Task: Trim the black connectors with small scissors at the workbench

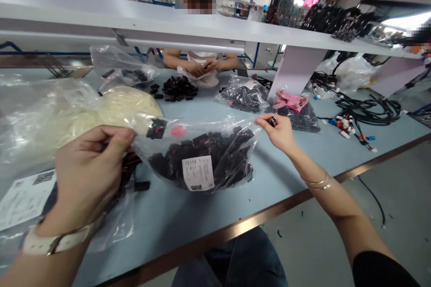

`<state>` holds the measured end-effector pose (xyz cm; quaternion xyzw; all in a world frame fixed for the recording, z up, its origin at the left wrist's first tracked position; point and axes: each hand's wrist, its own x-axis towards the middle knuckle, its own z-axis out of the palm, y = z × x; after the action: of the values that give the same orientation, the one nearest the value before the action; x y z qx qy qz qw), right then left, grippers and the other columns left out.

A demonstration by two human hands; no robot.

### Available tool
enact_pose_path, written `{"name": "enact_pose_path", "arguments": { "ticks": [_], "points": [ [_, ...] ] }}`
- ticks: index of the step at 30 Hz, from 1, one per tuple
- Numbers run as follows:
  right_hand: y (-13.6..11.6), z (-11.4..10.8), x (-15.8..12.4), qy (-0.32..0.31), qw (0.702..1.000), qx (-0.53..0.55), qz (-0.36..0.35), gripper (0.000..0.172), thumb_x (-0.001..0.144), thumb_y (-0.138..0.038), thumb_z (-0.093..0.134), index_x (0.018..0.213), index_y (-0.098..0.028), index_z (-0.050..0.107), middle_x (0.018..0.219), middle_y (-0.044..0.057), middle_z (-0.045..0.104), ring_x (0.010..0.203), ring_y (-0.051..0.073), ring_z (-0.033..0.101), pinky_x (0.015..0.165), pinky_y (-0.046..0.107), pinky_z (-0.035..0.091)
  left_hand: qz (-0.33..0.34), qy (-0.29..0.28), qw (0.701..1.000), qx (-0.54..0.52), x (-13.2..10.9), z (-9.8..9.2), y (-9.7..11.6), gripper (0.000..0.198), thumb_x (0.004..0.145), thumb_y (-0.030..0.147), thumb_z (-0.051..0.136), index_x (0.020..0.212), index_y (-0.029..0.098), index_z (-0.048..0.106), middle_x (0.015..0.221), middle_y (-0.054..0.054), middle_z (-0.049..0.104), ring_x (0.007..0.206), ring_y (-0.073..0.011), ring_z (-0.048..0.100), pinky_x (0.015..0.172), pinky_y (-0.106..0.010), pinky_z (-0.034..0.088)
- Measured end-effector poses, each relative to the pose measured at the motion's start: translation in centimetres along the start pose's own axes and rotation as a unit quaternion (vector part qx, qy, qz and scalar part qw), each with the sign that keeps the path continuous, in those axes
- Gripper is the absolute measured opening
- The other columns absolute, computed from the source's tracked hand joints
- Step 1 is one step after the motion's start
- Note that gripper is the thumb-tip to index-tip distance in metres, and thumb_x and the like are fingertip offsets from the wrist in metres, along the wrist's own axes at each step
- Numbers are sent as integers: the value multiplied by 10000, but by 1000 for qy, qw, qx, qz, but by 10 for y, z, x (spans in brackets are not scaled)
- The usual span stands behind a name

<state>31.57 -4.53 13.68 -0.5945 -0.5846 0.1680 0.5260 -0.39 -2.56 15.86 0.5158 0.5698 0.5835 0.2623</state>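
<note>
A clear plastic bag full of black connector housings hangs stretched between my two hands, just over the blue-grey tabletop. It bears a white printed label and a red round mark. My left hand pinches the bag's upper left corner. Its upper right corner is pinched by my right hand, where a small dark thing shows at the curled fingers, too small to name. One black connector appears near the bag's upper left edge; I cannot tell whether it is inside. Another labelled bag lies beneath my left forearm.
A bag of pale yellow pieces lies behind my left hand. Farther back are a pile of black connectors and a co-worker's hands. Pink gloves, coiled black cables and a shelf post stand to the right.
</note>
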Motion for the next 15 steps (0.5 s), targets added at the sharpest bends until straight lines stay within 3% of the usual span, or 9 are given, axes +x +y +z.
{"name": "enact_pose_path", "arguments": {
  "ticks": [3,6,8,11,15],
  "points": [
    [-12,-12,3,33,999,-5,-40,188,735,-384,679,702,-204,722,699,29,701,606,144,548,587,281,423,-7,31,994,-103,-3,-1,2,277,499,355,750,562,182,544,462,63,496,442,-71,414,428,-185,321],
    [-12,-18,1,54,997,-24,-53,176,738,-381,690,702,-213,725,674,17,692,570,132,530,569,278,414,-27,22,991,-131,-6,-4,-7,359,490,397,821,582,177,553,470,60,494,462,-70,408,444,-185,326],
    [-6,-18,-1,24,998,-40,-50,166,731,-375,699,706,-214,728,674,16,693,572,132,538,582,279,419,-56,-9,989,-134,-4,-7,-19,438,439,447,866,581,167,560,475,56,498,481,-66,408,464,-177,336],
    [3,-19,-4,-22,999,-31,-32,191,722,-388,699,725,-199,727,702,27,697,602,138,555,594,278,428,-81,-93,982,-140,-2,-10,-38,462,540,541,827,705,174,599,553,49,535,521,-80,431,521,-191,388],
    [7,-25,-7,-98,995,-32,10,249,745,-410,663,738,-166,714,636,21,651,533,112,481,534,264,383,-19,-207,978,-15,-8,-9,-53,420,690,575,676,627,175,563,528,21,511,531,-119,440,489,-224,355]
  ]
}}
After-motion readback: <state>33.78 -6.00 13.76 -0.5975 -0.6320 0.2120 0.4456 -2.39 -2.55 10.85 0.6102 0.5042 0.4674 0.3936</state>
